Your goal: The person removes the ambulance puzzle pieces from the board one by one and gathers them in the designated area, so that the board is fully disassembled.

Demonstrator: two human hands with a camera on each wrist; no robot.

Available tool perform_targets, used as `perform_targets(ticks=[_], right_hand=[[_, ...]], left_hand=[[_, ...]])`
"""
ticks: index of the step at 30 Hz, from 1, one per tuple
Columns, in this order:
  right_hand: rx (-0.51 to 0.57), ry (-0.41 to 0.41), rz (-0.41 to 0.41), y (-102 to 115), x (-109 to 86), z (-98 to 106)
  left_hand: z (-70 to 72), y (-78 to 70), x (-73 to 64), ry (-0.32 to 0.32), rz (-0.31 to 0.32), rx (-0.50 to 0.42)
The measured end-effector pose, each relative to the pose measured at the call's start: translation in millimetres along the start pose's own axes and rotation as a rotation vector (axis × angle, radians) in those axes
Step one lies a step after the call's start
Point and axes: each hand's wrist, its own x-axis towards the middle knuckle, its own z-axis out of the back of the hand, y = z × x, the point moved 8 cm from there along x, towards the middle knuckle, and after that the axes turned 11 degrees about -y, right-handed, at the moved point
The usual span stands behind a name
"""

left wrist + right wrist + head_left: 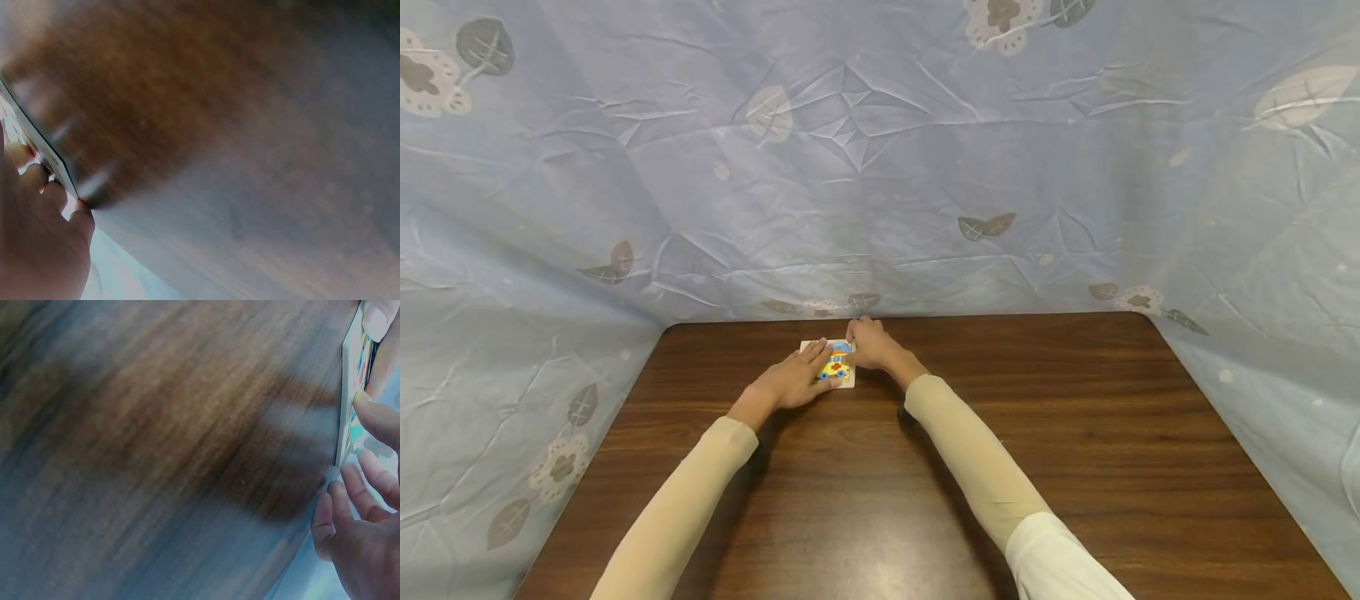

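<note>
While a small picture board (846, 384) is laid on the table (985, 458), close to its far edge and left of that edge's middle, both hands are set to it; the board's left part is covered by the left hand (793, 379), whose fingers are stretched nearly straight and slightly spread, with the thumb laid towards the board's near edge; nothing is seen to be gripped by that hand, which is only rested on the board.

At the board's far right corner the right hand (872, 343) is placed, with its fingers bent; in the right wrist view the board is touched by the thumb, and the other fingers are loosely bent about the corner; whether anything is pinched between thumb and forefinger cannot be told.

On the board a yellow car (835, 368) with a red cross and blue wheels is shown; the rest is partly hidden by the hands.

Cream sleeves (688, 492) are worn on both arms, with a white sleeve (1063, 562) higher on the right; behind the table and on both sides a creased, printed blue-grey curtain (917, 167) is hung.
</note>
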Motion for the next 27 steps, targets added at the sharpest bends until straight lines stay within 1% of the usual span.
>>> perform_targets(ticks=[2,6,9,13,19,23,27], right_hand=[[0.014,-0.013,0.001,0,0.7,1],[0.088,-0.046,0.001,0,1.8,3],[0.13,-0.054,0.0,0,1.7,4],[0.136,-0.071,0.019,1,1.0,5],[0.125,-0.139,0.062,2,-0.5,9],[0.148,-0.173,0.065,0,-1.1,12],[0.215,-0.201,0.069,0,-0.9,14]], left_hand=[[-0.1,1.0,0.1,0.0,0.0,-0.004],[-0.1,3.2,1.0,-0.002,0.006,-0.002],[0.2,4.2,2.0,-0.008,0.008,-0.004],[0.1,4.6,2.9,-0.005,0.005,-0.008],[0.1,5.4,4.1,-0.004,-0.005,-0.012],[-0.3,6.4,5.5,0.003,-0.001,-0.004],[0.1,6.6,6.5,0.009,0.002,-0.004]])
